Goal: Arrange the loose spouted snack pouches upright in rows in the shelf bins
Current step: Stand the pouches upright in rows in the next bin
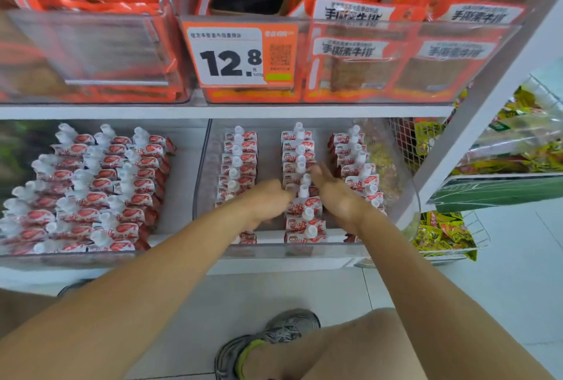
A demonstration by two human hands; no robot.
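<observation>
Red-and-white spouted pouches with white caps stand upright in three rows in the right clear bin [304,253]: a left row [240,163], a middle row [300,151] and a right row [356,163]. My left hand [268,200] and my right hand [338,194] flank the middle row about halfway along it. Both press against its pouches [304,206], left fingers curled, right fingers extended along the row. The left clear bin [179,184] holds several tilted rows of the same pouches [91,188].
The shelf above carries clear bins of orange snack packs [359,54] and a 12.8 price tag [240,55]. A white shelf post [475,124] and wire baskets of yellow-green packs [441,233] stand to the right. My knee and a grey shoe [274,340] are below.
</observation>
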